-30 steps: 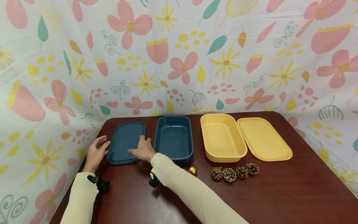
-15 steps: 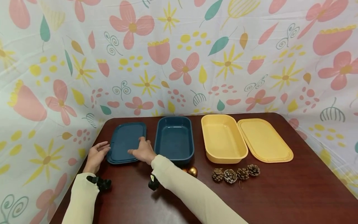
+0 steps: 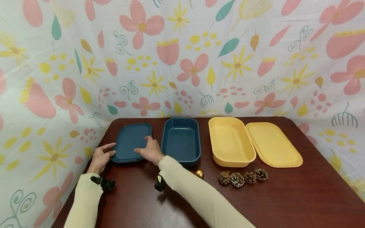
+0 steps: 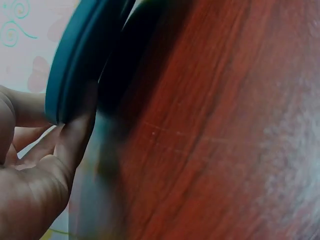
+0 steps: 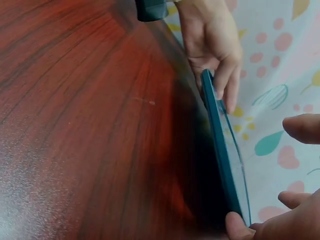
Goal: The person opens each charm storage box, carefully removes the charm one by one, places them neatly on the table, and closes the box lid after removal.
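A blue lid (image 3: 132,142) is raised a little off the dark wooden table, left of an open blue box (image 3: 181,141). My left hand (image 3: 101,158) grips its left edge; the left wrist view shows the lid's rim (image 4: 75,65) between thumb and fingers. My right hand (image 3: 150,150) is at the lid's right edge, thumb extended over the top. In the right wrist view a fingertip (image 5: 237,226) meets the lid's near end, while another digit (image 5: 302,128) stands apart from it. Some right-hand fingers are hidden.
A yellow box (image 3: 232,142) and its yellow lid (image 3: 273,144) lie to the right. Several pine cones (image 3: 237,179) line up before the yellow box. A gold ball (image 3: 199,173) peeks out behind my right sleeve. A flowered cloth (image 3: 194,63) hangs behind the table.
The blue lid's near edge has come up off the table, with both hands now at its sides. My left hand has closed in on the left edge. The view has shifted slightly.
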`<control>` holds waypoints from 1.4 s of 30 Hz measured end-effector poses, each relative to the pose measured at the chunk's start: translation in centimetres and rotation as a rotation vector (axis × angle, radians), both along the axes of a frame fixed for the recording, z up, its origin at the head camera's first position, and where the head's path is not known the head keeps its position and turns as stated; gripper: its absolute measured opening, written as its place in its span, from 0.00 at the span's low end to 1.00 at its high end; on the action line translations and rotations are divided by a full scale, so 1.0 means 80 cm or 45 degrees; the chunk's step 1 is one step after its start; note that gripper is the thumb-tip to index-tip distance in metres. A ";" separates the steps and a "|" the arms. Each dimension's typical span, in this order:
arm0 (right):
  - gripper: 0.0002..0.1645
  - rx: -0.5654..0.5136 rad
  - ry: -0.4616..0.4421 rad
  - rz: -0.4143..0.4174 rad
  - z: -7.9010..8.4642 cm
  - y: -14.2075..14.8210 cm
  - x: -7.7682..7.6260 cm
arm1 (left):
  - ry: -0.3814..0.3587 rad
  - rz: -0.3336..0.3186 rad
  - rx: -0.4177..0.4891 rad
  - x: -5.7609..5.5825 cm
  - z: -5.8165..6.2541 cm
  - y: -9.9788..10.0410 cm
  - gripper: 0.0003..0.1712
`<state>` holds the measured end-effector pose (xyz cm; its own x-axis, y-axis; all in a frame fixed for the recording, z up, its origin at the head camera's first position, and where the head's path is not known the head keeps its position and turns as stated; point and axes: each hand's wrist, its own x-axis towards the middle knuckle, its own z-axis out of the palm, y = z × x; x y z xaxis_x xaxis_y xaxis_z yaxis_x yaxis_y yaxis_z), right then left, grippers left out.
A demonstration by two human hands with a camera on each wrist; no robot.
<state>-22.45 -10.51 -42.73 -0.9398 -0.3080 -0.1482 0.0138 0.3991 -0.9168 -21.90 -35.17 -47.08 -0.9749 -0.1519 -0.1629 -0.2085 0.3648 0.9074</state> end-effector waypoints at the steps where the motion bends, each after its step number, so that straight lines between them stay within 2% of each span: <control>1: 0.43 -0.004 0.006 -0.004 0.001 0.001 0.000 | 0.001 -0.002 0.015 0.001 0.001 0.000 0.32; 8: 0.42 -0.041 0.062 -0.037 0.007 0.009 -0.008 | 0.037 0.001 0.091 0.007 0.015 0.001 0.31; 12: 0.42 -0.102 0.057 -0.030 0.011 0.017 -0.013 | 0.072 0.019 0.208 0.013 0.025 0.002 0.32; 15: 0.43 -0.183 0.039 -0.006 0.015 0.028 -0.018 | 0.111 0.031 0.285 0.016 0.035 0.005 0.33; 22: 0.44 -0.343 0.052 0.131 0.025 0.055 -0.027 | 0.159 0.062 0.339 0.023 0.057 0.012 0.34; 26: 0.46 -0.374 0.065 0.222 0.032 0.070 -0.028 | 0.180 0.046 0.373 0.026 0.068 0.018 0.35; 32: 0.51 -0.393 0.076 0.295 0.044 0.093 -0.025 | 0.237 0.008 0.432 0.031 0.081 0.030 0.36; 37: 0.54 -0.430 0.062 0.332 0.049 0.106 -0.024 | 0.301 -0.023 0.513 0.034 0.091 0.041 0.36; 42: 0.52 -0.447 0.050 0.339 0.053 0.115 -0.023 | 0.358 -0.061 0.564 0.033 0.097 0.049 0.31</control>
